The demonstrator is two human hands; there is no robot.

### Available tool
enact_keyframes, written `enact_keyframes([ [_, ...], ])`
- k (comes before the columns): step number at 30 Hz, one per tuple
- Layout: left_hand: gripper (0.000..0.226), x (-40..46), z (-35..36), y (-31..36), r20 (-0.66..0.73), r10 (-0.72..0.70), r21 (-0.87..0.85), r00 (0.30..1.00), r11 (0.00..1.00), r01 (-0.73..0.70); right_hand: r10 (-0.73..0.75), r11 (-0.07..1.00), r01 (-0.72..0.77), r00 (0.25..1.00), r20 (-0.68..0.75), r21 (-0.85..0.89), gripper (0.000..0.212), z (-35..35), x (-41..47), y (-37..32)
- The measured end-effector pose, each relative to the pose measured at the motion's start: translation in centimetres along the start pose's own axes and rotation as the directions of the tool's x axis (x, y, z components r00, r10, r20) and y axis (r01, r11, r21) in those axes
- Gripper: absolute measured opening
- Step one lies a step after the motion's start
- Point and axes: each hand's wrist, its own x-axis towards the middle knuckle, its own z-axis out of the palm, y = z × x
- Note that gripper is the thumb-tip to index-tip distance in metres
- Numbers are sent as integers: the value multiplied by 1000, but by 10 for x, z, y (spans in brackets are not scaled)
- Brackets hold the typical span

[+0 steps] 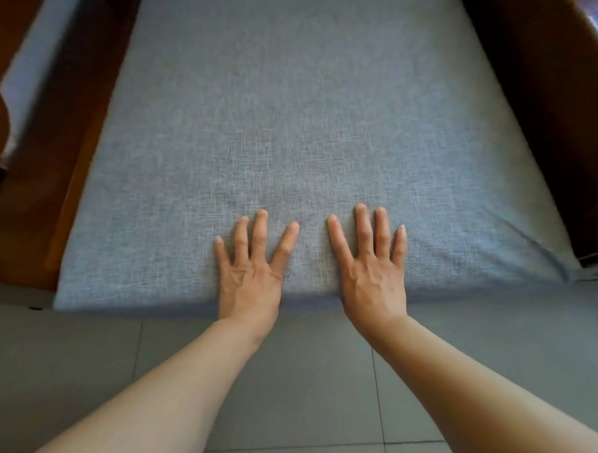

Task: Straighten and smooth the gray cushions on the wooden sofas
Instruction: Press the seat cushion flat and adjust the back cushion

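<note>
From the head camera, a large gray cushion lay flat on the seat of a wooden sofa, filling most of the view and running away from the person toward the top of the frame. Its near edge overhung slightly above the gray tiled floor.

The left hand rested palm down on the cushion close to that near edge, fingers straight and spread, gripping nothing. The right hand lay just beside it in the same way, flat on the fabric with its fingers extended and slightly fanned, also holding nothing. The two hands were near each other but apart, a strip of fabric showing between them. Both bare forearms reached in from the bottom corners of the frame.

The weave looked smooth across the middle, while a crease ran diagonally through the near right corner of the cushion. Dark brown wood framed the cushion on both sides. At far left a paler gray strip showed beyond the wood, possibly another cushion, though it was too blurred to tell
</note>
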Motion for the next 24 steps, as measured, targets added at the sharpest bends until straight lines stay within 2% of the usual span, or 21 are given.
enact_keyframes([
  [2,107,0,11,-2,-189,62,-18,980,998,-66,-38,999,32,988,-149,-44,86,10,-1,-1],
  [4,86,3,20,-4,-369,103,-50,924,990,-130,-98,993,84,973,-209,-77,68,12,-2,-2],
  [6,71,4,19,-5,-435,134,-59,890,982,-177,-130,989,110,964,-233,-95,53,13,-2,-5],
  [13,45,3,15,-10,-504,168,-68,847,970,-233,-179,983,176,921,-346,-41,17,10,-5,-9],
  [18,28,-1,9,-13,-519,281,-1,807,944,-329,-222,975,217,905,-363,-55,21,5,-9,-10],
  [20,19,-3,9,-11,-525,286,-6,802,941,-339,-231,973,223,902,-366,-64,23,2,-8,-11],
  [24,20,-5,9,-7,-518,240,-98,821,937,-335,-276,961,270,910,-309,-64,15,-2,-10,-11],
])
